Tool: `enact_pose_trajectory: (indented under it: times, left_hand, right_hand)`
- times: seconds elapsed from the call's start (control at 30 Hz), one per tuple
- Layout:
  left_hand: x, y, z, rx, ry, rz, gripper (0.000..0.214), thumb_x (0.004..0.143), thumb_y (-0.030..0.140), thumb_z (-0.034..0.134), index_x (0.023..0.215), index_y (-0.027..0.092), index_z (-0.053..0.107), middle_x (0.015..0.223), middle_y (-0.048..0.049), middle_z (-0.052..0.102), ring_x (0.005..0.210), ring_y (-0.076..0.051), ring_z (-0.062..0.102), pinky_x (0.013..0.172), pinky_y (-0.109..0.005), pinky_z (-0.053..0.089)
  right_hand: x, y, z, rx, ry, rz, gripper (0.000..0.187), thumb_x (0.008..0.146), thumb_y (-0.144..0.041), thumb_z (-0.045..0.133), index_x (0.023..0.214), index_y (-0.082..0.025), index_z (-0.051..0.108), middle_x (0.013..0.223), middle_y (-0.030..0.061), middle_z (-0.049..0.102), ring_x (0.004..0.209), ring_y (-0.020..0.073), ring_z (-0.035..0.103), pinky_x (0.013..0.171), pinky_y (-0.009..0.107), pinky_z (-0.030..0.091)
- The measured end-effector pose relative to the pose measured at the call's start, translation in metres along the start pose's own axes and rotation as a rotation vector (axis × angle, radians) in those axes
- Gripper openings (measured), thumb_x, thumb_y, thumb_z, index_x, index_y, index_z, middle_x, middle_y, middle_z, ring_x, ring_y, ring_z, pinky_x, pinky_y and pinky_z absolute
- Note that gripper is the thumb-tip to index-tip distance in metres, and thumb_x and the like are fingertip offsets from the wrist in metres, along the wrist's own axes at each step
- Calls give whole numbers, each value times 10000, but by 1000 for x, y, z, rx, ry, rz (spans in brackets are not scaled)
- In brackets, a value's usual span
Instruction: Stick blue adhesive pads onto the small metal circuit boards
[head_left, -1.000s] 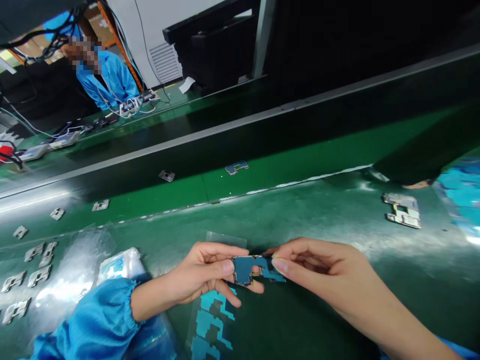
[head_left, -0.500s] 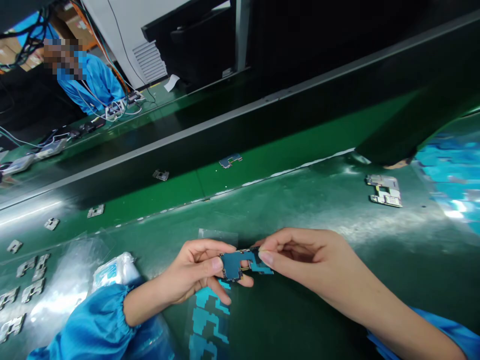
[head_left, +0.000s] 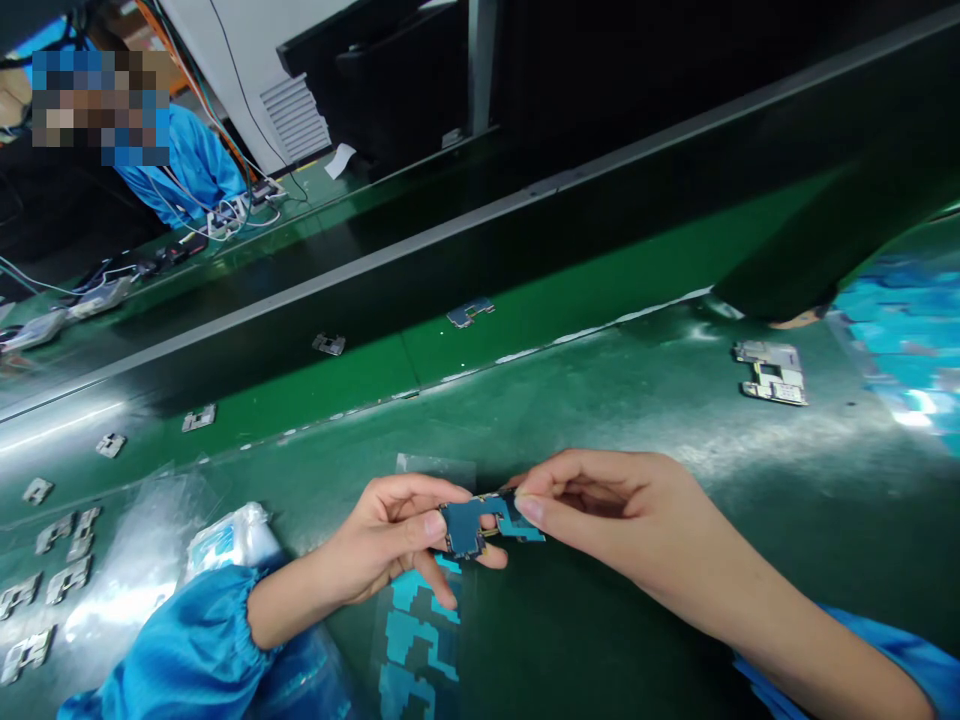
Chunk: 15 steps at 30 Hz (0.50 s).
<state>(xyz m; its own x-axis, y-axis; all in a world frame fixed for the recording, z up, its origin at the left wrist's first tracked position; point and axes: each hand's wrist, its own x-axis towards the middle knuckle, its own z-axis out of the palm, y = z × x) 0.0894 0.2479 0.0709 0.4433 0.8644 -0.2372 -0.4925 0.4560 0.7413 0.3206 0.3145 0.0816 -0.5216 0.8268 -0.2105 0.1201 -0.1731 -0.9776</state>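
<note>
Blue-filmed circuit board point(head_left: 465, 527) held over the green bench mat point(head_left: 600, 430): we clamp one end in our left hand point(head_left: 382, 535), and our right hand point(head_left: 600, 505) pinches the other end.

The right hand point(head_left: 615, 510) could pass along the green desk point(head_left: 600, 640) to a metal board point(head_left: 772, 372); a plastic bag point(head_left: 229, 540) and metal frames point(head_left: 66, 585) lie beyond the left hand point(head_left: 390, 535), a long rail point(head_left: 480, 222) farther off

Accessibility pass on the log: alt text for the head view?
The left hand and right hand pinch a blue-covered circuit board above a green bench mat. More boards lie nearby, with a co-worker in blue beyond.
</note>
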Motion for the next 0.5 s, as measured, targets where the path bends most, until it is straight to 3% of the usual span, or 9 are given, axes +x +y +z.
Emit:
enact_pose_trajectory:
  times: [0.5]
  left_hand:
    - [0,0,-1,5,-8,-3,225,964,194,631,1174,211,708,1155,-105,751,1051,-300,740,479,-160,617]
  right_hand:
    - [1,-1,3,-8,14,-11,186,818,-392,723,742,-224,748,753,45,760,675,183,700,586,259,555]
